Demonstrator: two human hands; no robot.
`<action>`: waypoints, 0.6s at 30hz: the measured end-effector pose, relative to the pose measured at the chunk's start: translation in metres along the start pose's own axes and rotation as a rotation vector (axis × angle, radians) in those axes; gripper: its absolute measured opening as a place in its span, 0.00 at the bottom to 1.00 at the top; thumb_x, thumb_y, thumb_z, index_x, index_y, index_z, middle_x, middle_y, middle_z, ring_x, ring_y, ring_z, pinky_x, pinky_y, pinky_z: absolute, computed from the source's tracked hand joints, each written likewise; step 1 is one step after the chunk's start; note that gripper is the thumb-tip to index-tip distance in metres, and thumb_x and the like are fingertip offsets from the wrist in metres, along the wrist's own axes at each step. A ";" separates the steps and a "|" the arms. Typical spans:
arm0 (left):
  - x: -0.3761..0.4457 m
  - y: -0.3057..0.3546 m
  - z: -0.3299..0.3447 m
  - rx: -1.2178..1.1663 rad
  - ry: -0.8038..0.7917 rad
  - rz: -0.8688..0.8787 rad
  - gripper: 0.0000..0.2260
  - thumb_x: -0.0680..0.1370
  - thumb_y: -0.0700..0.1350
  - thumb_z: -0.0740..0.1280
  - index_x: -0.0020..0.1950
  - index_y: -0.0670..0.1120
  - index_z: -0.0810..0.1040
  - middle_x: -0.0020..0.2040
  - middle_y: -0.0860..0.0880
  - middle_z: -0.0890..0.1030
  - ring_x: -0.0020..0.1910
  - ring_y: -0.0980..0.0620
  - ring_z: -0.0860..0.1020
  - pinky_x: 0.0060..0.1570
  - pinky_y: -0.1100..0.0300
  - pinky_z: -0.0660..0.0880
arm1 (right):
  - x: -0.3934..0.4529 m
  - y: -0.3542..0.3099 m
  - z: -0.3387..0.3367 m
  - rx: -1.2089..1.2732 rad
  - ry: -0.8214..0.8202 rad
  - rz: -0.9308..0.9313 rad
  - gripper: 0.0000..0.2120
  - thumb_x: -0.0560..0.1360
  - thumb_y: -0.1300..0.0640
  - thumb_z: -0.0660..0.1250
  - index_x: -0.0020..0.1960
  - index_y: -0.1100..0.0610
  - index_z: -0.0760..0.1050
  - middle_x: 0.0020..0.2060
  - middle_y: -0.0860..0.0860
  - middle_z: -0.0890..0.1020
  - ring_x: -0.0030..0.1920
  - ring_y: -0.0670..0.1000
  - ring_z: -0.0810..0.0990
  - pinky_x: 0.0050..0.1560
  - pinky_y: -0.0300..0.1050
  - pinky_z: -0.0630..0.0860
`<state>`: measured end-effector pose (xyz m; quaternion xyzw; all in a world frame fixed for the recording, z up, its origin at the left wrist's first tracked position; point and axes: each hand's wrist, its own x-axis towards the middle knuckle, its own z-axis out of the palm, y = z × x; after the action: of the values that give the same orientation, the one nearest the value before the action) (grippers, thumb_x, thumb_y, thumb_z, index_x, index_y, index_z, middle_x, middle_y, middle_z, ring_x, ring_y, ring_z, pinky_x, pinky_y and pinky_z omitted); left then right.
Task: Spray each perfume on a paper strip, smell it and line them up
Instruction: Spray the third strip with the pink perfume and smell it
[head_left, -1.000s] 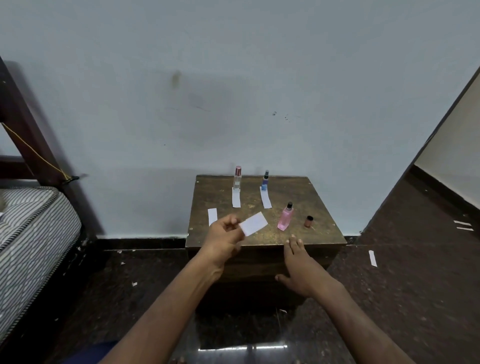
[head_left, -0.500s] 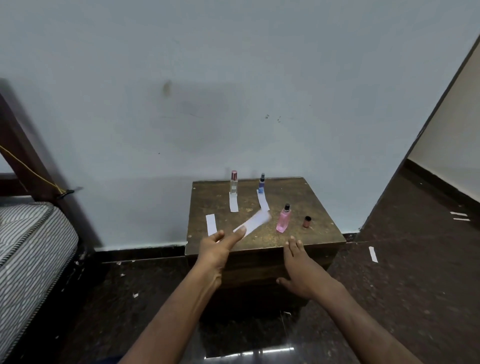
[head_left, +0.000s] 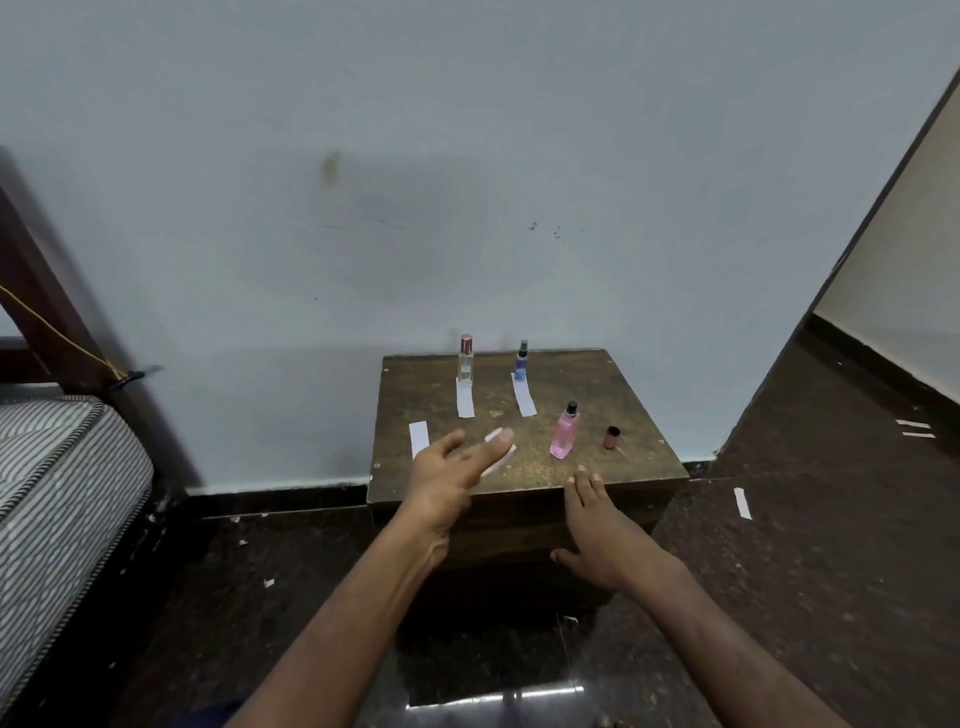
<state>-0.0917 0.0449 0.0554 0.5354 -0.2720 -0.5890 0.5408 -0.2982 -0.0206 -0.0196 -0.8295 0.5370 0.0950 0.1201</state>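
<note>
A small brown wooden table (head_left: 642, 415) carries three perfumes. At the back stand a clear bottle with a pink cap (head_left: 466, 358) and a blue bottle (head_left: 521, 360), each with a white paper strip (head_left: 465, 399) (head_left: 524, 399) in front of it. Nearer me is a pink bottle (head_left: 565, 432), its loose cap (head_left: 612, 437) beside it. A spare strip (head_left: 418, 439) lies at the left. My left hand (head_left: 451, 470) reaches over the table, its straight fingers lying on a blurred strip (head_left: 500, 461) left of the pink bottle. My right hand (head_left: 597, 525) rests flat on the table's front edge.
A bed with a striped mattress (head_left: 62, 467) and a dark wooden post stands at the left. The wall runs right behind the table. A paper strip (head_left: 742, 503) and small scraps lie on the dark floor. A doorway opens at the right.
My left hand has carried the strip from a raised pinch down and forward to the tabletop, and its fingers have straightened out. The right hand has stayed on the table edge.
</note>
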 end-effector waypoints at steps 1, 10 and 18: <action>0.001 0.003 -0.001 -0.113 -0.161 0.058 0.48 0.59 0.60 0.87 0.73 0.45 0.72 0.52 0.49 0.83 0.42 0.53 0.81 0.42 0.59 0.81 | 0.000 0.000 0.000 -0.001 0.005 -0.002 0.49 0.82 0.44 0.68 0.84 0.63 0.38 0.83 0.61 0.38 0.83 0.61 0.38 0.82 0.55 0.55; 0.001 -0.004 -0.004 0.136 0.074 -0.046 0.46 0.64 0.58 0.85 0.77 0.44 0.72 0.67 0.40 0.80 0.51 0.51 0.78 0.49 0.57 0.77 | -0.003 -0.003 -0.001 -0.031 0.013 0.004 0.49 0.81 0.44 0.68 0.84 0.63 0.39 0.83 0.60 0.38 0.83 0.60 0.37 0.82 0.55 0.57; 0.005 -0.002 -0.008 0.247 -0.051 0.062 0.30 0.73 0.45 0.80 0.72 0.42 0.72 0.48 0.52 0.83 0.44 0.55 0.81 0.40 0.62 0.76 | -0.002 -0.003 -0.004 -0.034 -0.038 0.016 0.49 0.81 0.44 0.68 0.84 0.63 0.39 0.83 0.60 0.39 0.83 0.61 0.38 0.82 0.57 0.57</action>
<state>-0.0847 0.0432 0.0498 0.5741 -0.3726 -0.5475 0.4815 -0.2966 -0.0189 -0.0145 -0.8252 0.5396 0.1207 0.1155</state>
